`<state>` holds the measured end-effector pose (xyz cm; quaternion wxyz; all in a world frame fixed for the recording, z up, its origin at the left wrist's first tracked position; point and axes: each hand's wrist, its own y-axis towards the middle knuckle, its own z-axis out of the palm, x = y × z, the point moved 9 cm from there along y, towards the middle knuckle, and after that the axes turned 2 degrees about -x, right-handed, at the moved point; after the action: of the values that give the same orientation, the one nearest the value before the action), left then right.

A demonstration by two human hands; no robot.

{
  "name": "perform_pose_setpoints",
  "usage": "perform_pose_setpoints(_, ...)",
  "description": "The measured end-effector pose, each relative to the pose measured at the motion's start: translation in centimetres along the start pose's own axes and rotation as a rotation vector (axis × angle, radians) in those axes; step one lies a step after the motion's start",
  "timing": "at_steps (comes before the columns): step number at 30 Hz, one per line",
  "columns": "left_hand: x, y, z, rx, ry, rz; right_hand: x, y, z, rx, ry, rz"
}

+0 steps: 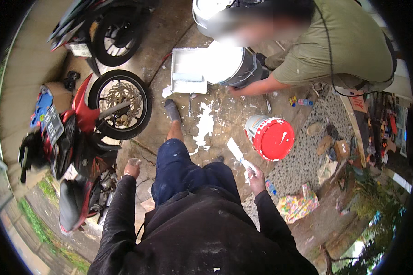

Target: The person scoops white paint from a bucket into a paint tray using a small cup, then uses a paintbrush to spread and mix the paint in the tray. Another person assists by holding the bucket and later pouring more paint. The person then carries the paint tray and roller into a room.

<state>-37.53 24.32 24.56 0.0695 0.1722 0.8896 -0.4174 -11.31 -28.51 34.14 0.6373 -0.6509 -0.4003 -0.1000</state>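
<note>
My right hand (257, 179) is closed around a flat paint-coated tool (235, 150), long and narrow with a white blade-like end; paint hides its exact kind. That end points up and left, close to a white bucket with a red lid (274, 139). At my left side, my left hand (133, 168) hangs with fingers curled and nothing visible in it. Ahead, a co-worker in an olive shirt (339, 43) crouches with a hand at a dark bucket of white paint (229, 64), tilted against a paint tray (174, 68). A roller (188, 77) lies across the tray.
Spilled white paint (204, 126) streaks the concrete before my feet. A red motorcycle (80, 158) stands at left, with another motorcycle (117, 39) beyond it. Another white bucket (206, 13) is at the top. Bottles (303, 102), shoes (325, 144) and a patterned bag (299, 205) lie at right.
</note>
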Motion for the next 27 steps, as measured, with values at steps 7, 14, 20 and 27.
perform_pose_setpoints(7, 9.0, -9.0, 5.9, 0.048, 0.123, -0.126, -5.3, -6.9, -8.1, -0.103, 0.001, -0.045)
perform_pose_setpoints(14, 13.2, -5.2, 9.5, 0.095, 0.189, -0.001, -3.5, -12.7, -9.0, -0.150, -0.152, -0.164)
perform_pose_setpoints(20, 6.1, -6.5, 5.2, 0.027, -0.077, 0.020, -1.3, -12.1, -7.1, -0.162, -0.077, -0.137)
perform_pose_setpoints(27, 13.5, -4.6, 4.0, -0.013, -0.185, -0.073, 2.5, -9.4, -1.4, -0.023, -0.192, -0.167)
